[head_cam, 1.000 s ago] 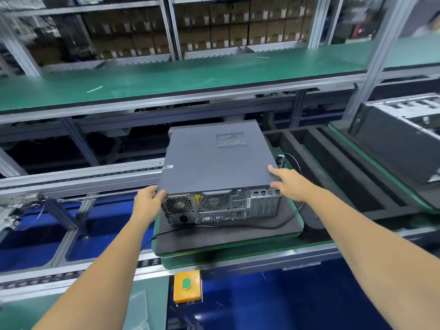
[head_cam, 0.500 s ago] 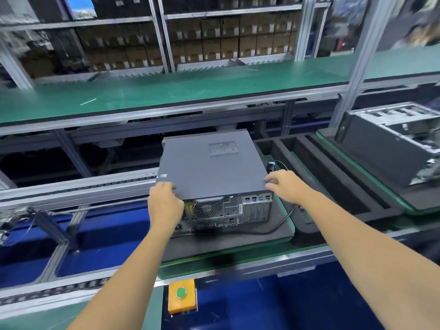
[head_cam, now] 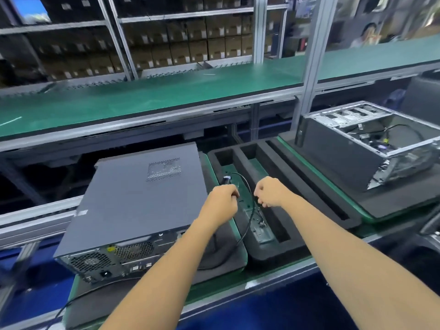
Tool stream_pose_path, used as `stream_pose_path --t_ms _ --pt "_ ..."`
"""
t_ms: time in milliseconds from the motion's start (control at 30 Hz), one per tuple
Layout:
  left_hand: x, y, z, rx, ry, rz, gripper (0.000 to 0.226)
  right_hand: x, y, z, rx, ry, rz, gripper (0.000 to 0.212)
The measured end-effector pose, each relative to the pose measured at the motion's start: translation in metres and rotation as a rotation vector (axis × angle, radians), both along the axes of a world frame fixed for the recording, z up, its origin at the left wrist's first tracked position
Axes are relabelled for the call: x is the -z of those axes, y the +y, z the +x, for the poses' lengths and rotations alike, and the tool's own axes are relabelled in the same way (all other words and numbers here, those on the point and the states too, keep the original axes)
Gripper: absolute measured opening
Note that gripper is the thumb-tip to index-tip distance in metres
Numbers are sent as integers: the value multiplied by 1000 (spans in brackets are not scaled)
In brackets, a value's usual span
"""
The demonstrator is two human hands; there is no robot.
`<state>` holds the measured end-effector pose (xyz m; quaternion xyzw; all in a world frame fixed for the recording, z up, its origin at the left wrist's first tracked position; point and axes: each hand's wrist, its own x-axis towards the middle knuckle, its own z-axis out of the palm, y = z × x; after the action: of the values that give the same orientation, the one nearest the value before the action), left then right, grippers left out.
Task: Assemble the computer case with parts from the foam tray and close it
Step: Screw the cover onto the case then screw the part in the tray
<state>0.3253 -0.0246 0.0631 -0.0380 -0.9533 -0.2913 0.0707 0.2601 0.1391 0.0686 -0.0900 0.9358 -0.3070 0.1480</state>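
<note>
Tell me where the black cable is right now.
In the head view, the black cable loops right of the closed computer case, over the foam tray, between the left hand and right hand.

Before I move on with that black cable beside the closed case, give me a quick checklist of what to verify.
1. Side panel on the closed case seated flat: ok from this angle.
2. Left hand holding the black cable: cannot tell; fingers curled at it, grip hidden.
3. Right hand holding the cable: cannot tell; fingers curled beside it.
4. Cable free of the foam tray: not ok; it loops across a slot.
5. Foam tray slots emptied: not ok; a metal part remains.
6. Open case on the right clear of the hands: ok.
</note>
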Motion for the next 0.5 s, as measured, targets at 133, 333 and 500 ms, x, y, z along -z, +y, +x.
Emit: stream_pose_path --t_ms 133,333,500 --pt "34 46 -78 -47 -222 -134 24 30 14 -60 -116 -36 103 28" --pt "96 70 -134 -15 -466 -305 13 76 20 -114 -319 -125 250 22" --pt "138 90 -163 42 -565 -359 32 102 29 -144 -341 -158 183 22"
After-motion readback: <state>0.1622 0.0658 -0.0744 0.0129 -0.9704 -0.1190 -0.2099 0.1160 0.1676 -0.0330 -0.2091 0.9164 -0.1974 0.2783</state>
